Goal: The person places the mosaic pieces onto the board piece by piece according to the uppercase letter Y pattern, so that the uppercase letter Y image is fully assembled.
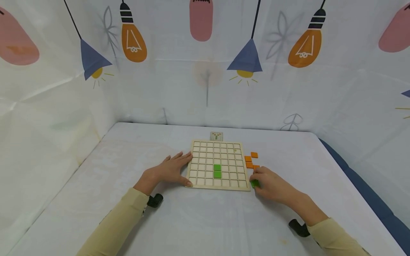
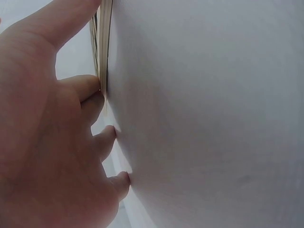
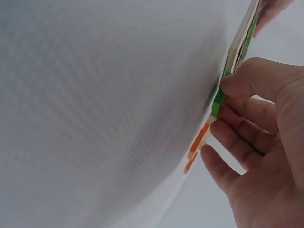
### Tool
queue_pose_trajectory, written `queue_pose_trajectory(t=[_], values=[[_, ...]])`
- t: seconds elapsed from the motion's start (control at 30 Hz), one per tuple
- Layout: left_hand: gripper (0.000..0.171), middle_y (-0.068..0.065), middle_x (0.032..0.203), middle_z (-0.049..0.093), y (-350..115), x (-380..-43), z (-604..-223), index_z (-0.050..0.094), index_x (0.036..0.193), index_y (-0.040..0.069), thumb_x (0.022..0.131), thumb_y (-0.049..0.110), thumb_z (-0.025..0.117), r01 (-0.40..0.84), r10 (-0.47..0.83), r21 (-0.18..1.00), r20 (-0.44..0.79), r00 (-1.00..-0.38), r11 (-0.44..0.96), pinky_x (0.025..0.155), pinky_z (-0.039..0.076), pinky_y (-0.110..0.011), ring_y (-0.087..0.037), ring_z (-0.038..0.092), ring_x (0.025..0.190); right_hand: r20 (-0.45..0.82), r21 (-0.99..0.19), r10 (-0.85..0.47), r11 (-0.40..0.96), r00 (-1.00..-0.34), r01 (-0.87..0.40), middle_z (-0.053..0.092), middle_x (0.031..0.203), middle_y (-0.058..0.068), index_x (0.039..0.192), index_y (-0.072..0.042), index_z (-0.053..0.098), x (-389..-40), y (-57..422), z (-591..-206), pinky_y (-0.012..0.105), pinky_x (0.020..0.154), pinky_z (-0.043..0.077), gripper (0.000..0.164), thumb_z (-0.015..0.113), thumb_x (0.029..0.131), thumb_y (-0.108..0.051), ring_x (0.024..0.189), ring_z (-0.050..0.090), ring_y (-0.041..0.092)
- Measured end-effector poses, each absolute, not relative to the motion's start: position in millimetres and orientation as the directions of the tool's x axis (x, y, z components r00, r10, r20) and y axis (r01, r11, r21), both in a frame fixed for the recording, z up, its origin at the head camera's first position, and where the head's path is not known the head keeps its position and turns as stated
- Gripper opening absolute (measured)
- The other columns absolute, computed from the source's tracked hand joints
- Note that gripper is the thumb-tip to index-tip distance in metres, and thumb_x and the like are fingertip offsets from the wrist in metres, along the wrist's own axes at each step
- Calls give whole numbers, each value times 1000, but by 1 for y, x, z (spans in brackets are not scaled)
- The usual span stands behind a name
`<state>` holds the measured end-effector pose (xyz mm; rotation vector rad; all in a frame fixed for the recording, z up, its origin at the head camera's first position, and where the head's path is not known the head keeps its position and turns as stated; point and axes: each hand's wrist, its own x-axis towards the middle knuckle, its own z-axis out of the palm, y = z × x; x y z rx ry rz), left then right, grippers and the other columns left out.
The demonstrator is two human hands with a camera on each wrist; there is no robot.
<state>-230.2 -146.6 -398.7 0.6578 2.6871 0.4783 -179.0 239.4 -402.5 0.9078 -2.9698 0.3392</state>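
Observation:
A wooden grid board [image 1: 196, 181] lies flat on the table, with two green square tiles [image 1: 217, 171] set one above the other in its cells. My left hand [image 1: 171, 170] rests along the board's left edge, its fingers spread and its thumb at the near left corner. Just off the board's right edge, my right hand [image 1: 275, 185] pinches a green tile [image 3: 218, 102] between thumb and fingers, close over the table. Several orange tiles [image 1: 249, 165] lie beside the board, right by the right hand's fingertips, which partly cover one of them.
A small card with a printed grid pattern [image 1: 216, 136] lies against the board's far edge. The white table [image 1: 198, 224] extends around the board to a patterned cloth wall [image 1: 179, 89] behind. Dark blue fabric [image 1: 362, 181] borders the table's right side.

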Motion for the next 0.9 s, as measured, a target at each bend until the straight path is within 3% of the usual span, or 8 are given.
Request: queue_pose_trajectory(t=[0.13, 0.23, 0.37, 0.5, 0.9], values=[[114, 2, 169, 13, -147, -230, -399, 18, 161, 18, 75, 63, 78, 378, 492, 399, -235, -839, 835, 122, 6, -65, -31, 6, 157, 92, -182, -544, 815, -834, -551, 64, 101, -2, 96, -11, 75, -180, 238, -402, 42, 98, 53, 22, 74, 77, -2, 116, 62, 26], [114, 2, 169, 13, -148, -231, -400, 18, 161, 18, 75, 63, 78, 379, 493, 398, -234, -838, 835, 122, 6, -66, -31, 6, 157, 112, -157, -552, 811, -826, -563, 66, 103, 0, 96, -12, 75, -181, 237, -401, 45, 101, 52, 21, 75, 77, -3, 120, 61, 30], [115, 3, 169, 11, -149, -233, -404, 16, 161, 19, 74, 65, 77, 381, 490, 386, -237, -839, 840, 122, 6, -65, -30, 5, 157, 133, -122, -565, 806, -814, -579, 67, 99, -3, 94, -13, 75, -181, 237, -400, 39, 92, 56, 20, 77, 76, -6, 104, 64, 20], [116, 2, 169, 13, -150, -233, -405, 17, 161, 18, 73, 66, 77, 390, 495, 390, -220, -840, 834, 121, 8, -66, -31, 7, 157, 136, -112, -563, 809, -815, -578, 65, 94, -8, 93, -17, 74, -183, 235, -399, 30, 78, 53, 19, 77, 76, -8, 86, 55, 8], [116, 1, 168, 15, -149, -230, -404, 19, 160, 17, 73, 65, 77, 394, 499, 393, -213, -840, 831, 121, 8, -66, -32, 8, 157, 155, -130, -561, 804, -813, -580, 63, 94, -8, 96, -17, 76, -186, 225, -398, 28, 74, 50, 21, 77, 76, -11, 84, 51, 8]])
